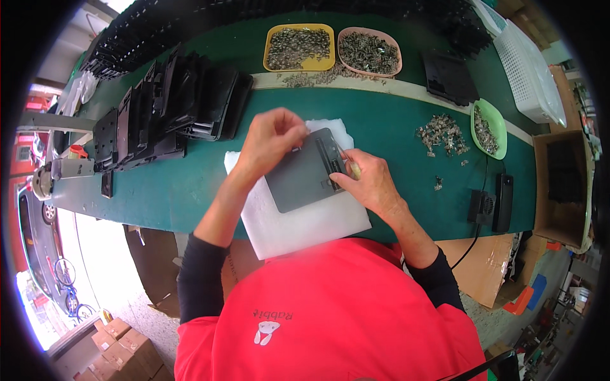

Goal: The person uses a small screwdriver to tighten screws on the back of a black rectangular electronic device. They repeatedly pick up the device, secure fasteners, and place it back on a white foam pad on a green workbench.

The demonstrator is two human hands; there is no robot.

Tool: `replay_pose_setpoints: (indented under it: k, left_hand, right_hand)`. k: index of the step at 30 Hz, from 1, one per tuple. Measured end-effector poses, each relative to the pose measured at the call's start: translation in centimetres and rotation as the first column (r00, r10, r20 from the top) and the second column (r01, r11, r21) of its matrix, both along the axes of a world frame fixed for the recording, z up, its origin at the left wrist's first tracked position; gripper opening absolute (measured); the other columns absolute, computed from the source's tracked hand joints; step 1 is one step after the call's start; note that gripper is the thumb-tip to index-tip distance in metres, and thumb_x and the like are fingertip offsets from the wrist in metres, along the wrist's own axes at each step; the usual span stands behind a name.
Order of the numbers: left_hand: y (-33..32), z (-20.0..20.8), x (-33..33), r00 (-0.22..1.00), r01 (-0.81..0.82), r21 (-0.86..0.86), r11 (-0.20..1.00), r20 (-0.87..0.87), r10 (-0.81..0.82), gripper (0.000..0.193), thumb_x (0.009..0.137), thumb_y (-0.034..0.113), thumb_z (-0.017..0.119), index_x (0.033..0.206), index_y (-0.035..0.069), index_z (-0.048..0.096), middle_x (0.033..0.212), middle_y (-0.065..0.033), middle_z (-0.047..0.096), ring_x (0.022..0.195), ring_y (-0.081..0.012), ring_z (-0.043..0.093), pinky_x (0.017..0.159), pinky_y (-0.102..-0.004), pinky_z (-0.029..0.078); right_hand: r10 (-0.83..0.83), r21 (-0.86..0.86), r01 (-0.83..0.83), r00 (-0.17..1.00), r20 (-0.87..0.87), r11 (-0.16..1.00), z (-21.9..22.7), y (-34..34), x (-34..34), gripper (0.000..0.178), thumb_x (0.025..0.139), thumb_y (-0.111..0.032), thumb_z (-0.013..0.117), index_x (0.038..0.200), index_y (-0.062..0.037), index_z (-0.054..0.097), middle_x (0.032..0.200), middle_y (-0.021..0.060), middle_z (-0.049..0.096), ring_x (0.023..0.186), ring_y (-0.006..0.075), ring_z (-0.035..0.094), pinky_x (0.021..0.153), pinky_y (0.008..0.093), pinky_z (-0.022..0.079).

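A flat dark-grey plastic panel (293,181) with rounded corners and a long slot lies on a white foam pad (311,230) in front of me. Over its upper left edge is my left hand (272,141), thumb and fingers pinched together; a small shiny bit shows just below the fingertips, too small to name. My right hand (370,182) is closed at the panel's right edge, beside the slot. It grips a thin tool with a yellowish handle (356,170), whose kind is mostly hidden by the fingers. The right thumb presses near the slot's lower end.
Small metal parts fill a yellow tray (332,53), a pink tray (398,63) and a green tray (500,127). A loose pile of metal parts (443,134) lies on the green table (190,197). Black plastic panels (210,101) stand stacked at left; a corded black device (483,206) sits right.
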State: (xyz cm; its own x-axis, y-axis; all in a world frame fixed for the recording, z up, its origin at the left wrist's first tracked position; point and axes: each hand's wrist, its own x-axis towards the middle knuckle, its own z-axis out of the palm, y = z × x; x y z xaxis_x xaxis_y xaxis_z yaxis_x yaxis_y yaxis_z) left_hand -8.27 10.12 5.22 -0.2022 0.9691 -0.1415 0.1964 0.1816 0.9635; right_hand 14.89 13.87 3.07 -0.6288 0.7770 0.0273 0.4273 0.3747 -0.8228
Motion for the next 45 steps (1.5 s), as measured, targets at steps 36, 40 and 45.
replay_pose_setpoints:
  k: [36, 40, 45]
  left_hand:
    - [-0.7, -0.9, 3.6, 0.949, -0.115, 0.035, 0.993, -0.291, 0.121, 0.008, 0.087, 0.005, 0.068, 0.092, -0.002, 0.068, 0.081, -0.0009, 0.063, 0.067, -0.0073, 0.054, 0.062, -0.0234, 0.046]
    - [-1.0, -1.6, 3.5, 0.924, -0.065, 0.152, 0.986, -0.363, 0.117, 0.007, 0.086, 0.003, 0.069, 0.092, 0.000, 0.069, 0.087, -0.0045, 0.060, 0.067, -0.0110, 0.051, 0.062, -0.0252, 0.045]
    - [-1.0, -2.1, 4.1, 0.884, -0.079, 0.219, 0.973, -0.435, 0.169, 0.007, 0.084, 0.002, 0.069, 0.090, 0.000, 0.068, 0.091, -0.0102, 0.060, 0.072, -0.0201, 0.059, 0.066, -0.0320, 0.050]
  right_hand:
    - [-0.155, 0.053, 0.150, 0.984, 0.087, 0.987, -1.0, 7.5, -4.9, 0.020, 0.081, -0.017, 0.069, 0.080, 0.0021, 0.064, 0.071, 0.0195, 0.064, 0.070, 0.0348, 0.066, 0.067, 0.0409, 0.052]
    - [-0.120, 0.033, 0.120, 0.993, -0.006, 0.992, -0.4, 5.6, -2.8, 0.024, 0.083, -0.020, 0.073, 0.087, 0.0016, 0.065, 0.070, 0.0170, 0.064, 0.065, 0.0300, 0.065, 0.064, 0.0381, 0.052]
    - [-0.047, -0.048, 0.045, 0.998, -0.036, 0.998, -0.8, 1.2, -0.6, 0.027, 0.082, -0.016, 0.075, 0.095, 0.0040, 0.061, 0.071, 0.0190, 0.064, 0.065, 0.0317, 0.064, 0.060, 0.0379, 0.051]
